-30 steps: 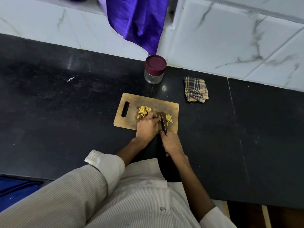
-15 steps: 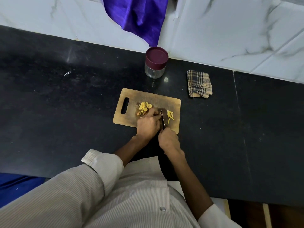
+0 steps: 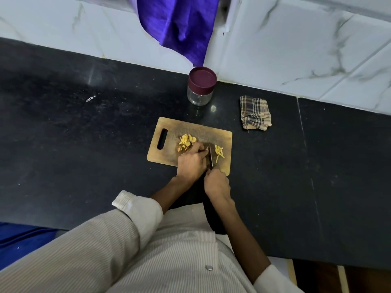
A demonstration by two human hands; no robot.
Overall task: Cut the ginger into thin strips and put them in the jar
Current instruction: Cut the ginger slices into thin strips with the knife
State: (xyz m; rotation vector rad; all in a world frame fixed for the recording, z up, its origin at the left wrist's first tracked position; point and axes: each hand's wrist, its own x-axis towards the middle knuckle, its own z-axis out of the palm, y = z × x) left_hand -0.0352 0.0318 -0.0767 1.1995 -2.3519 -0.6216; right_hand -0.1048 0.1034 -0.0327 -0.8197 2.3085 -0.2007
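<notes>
A wooden cutting board (image 3: 169, 153) lies on the black counter. A pile of yellow ginger slices (image 3: 186, 140) sits near its middle, and thin ginger strips (image 3: 219, 152) lie toward its right end. My left hand (image 3: 191, 162) rests on the board with curled fingertips holding down a ginger piece that is mostly hidden. My right hand (image 3: 216, 183) grips the handle of a knife (image 3: 211, 156), whose blade stands between my left fingertips and the strips. A glass jar (image 3: 201, 86) with a maroon lid stands behind the board, lid on.
A folded checked cloth (image 3: 255, 116) lies right of the jar. A purple cloth (image 3: 182, 24) hangs down the white tiled wall above the jar. The black counter (image 3: 84, 144) stretches left and right of the board. A blue surface (image 3: 19, 242) shows below the counter's front edge.
The hands stay at the same spot on the board, with the knife blade working beside the left fingertips. The camera view has shifted slightly.
</notes>
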